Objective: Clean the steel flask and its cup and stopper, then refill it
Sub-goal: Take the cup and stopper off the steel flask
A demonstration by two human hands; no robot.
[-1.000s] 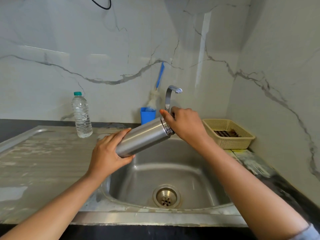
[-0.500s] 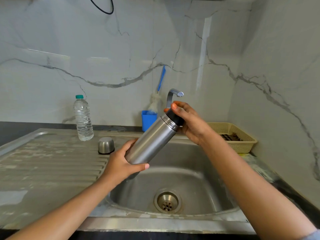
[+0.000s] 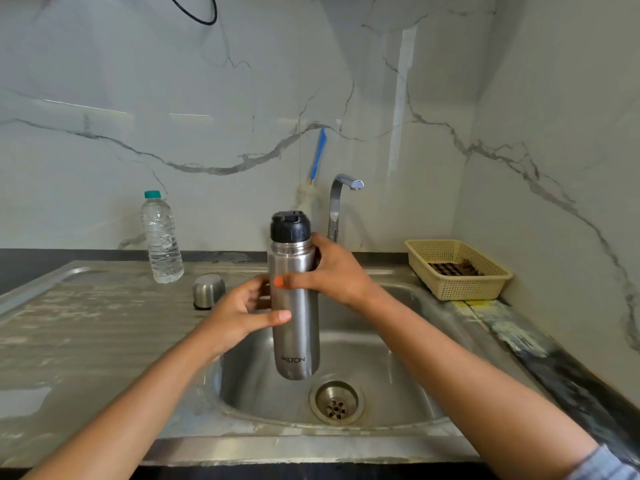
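Observation:
The steel flask (image 3: 295, 327) stands upright in the air over the sink basin (image 3: 391, 368). Its black stopper (image 3: 289, 226) sits in the neck. My right hand (image 3: 337, 271) grips the flask's upper body, thumb across the front. My left hand (image 3: 239, 310) holds the flask's middle from the left, with the thumb on the front and the fingers behind. The steel cup (image 3: 207, 291) rests upside down on the drainboard (image 3: 86, 334), just left of my left hand.
A clear plastic water bottle (image 3: 161, 239) with a teal cap stands at the back of the drainboard. The tap (image 3: 341, 202) rises behind the flask, with a blue-handled brush (image 3: 318, 155) beside it. A cream plastic basket (image 3: 457, 268) sits on the counter at the right.
The flask has swung from a slant to upright. My right hand slid from the stopper down onto the upper body, and my left hand shifted its hold to the flask's middle.

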